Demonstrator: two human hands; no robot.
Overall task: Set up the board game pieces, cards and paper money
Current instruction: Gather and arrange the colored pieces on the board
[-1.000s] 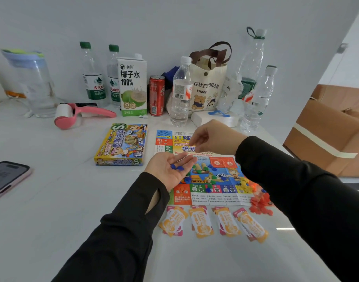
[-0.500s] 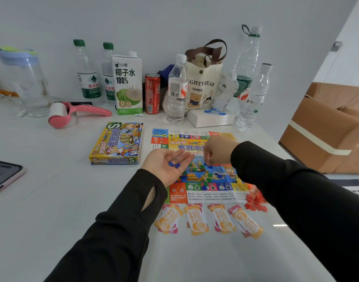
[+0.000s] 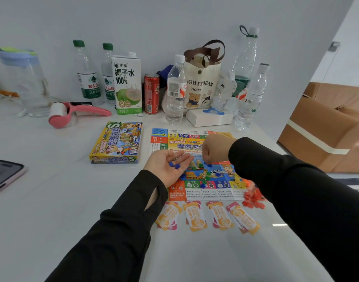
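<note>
The colourful game board [image 3: 194, 139] lies flat on the white table. My left hand [image 3: 166, 165] is held palm up over the board's left edge, with a few small blue pieces [image 3: 173, 165] lying loose in the palm. My right hand [image 3: 215, 149] hovers low over the board's middle, fingers curled downward, its fingertips at a blue piece [image 3: 208, 165] on the board. More blue pieces [image 3: 203, 185] are scattered on the board. Several stacks of orange and pink cards [image 3: 195, 218] are lined up in front of the board. A heap of red pieces [image 3: 253, 198] sits at its right front corner.
The game box [image 3: 117, 143] lies left of the board. A phone [image 3: 3, 176] is at the far left. Water bottles [image 3: 175, 90], a carton [image 3: 127, 82], a red can [image 3: 151, 93], a tote bag [image 3: 203, 84], a white box [image 3: 209, 118] and a pink roller [image 3: 72, 113] line the back.
My right hand has dropped from above my left palm down to the board's middle with a blue piece. My left hand has stayed palm up.
</note>
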